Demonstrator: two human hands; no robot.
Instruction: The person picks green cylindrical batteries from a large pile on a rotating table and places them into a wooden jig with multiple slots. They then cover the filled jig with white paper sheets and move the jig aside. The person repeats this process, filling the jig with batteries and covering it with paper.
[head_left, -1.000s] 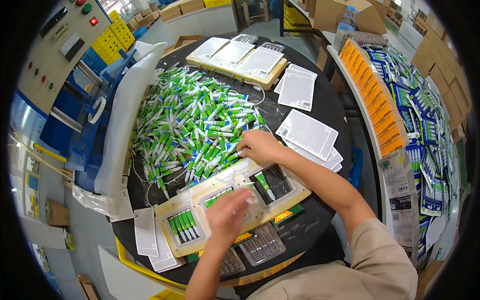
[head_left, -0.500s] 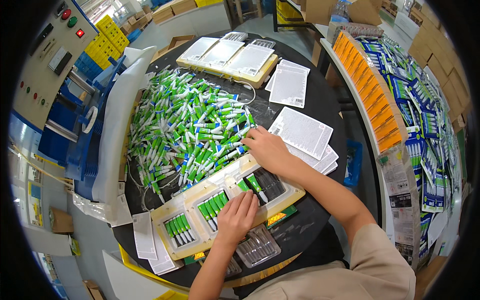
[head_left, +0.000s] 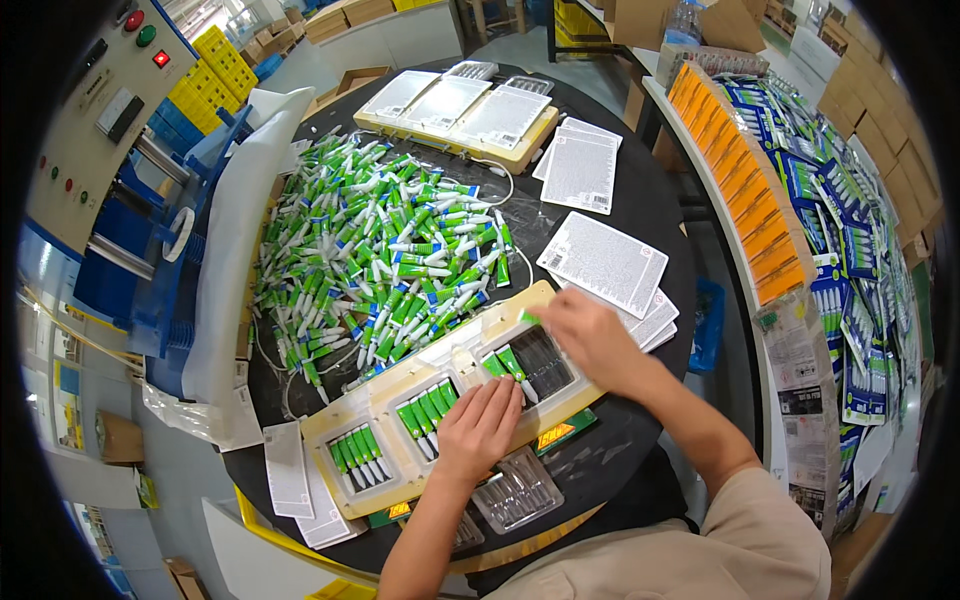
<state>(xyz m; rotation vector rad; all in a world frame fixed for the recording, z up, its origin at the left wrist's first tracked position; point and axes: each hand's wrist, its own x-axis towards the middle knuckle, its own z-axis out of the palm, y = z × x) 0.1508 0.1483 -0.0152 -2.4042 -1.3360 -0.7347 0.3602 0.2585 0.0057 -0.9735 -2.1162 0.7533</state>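
Right grip (head_left: 592, 335): narrow, pinching one green tube (head_left: 528, 316) above one three-compartment holder (head_left: 464, 362). Left grip (head_left: 482, 412): fingers together beside two tubes (head_left: 509, 359), its opening impossible to tell; farther left, two compartments show five tubes (head_left: 361, 456) apiece.

Bright, even indoor light covers the desk (head_left: 652, 200), leaving only soft shadows; small glints catch the clear blister tray (head_left: 518, 492). Motion blur smears the right hand (head_left: 592, 335), while the left hand (head_left: 478, 425) looks crisper. Fisheye distortion bends edges near the rim, and the corners fall black.
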